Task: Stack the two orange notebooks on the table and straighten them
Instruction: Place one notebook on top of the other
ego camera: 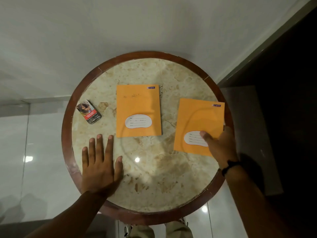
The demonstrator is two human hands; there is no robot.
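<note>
Round marble-topped table (171, 189), dim light. Right hand (221, 145) apparently pinching the right notebook (197, 121) at its near corner; fingers underneath unseen. Left hand (101, 162) flat, released. Centre notebook (137, 103) lies apart. Pickup step; next: lift across, lay squarely on top.

A round marble-topped table (145, 177) with a dark wooden rim carries two orange notebooks: one (138, 107) near centre, another (197, 121), tilted, at three o'clock. A cigarette pack (88, 112) lies at nine o'clock.
</note>
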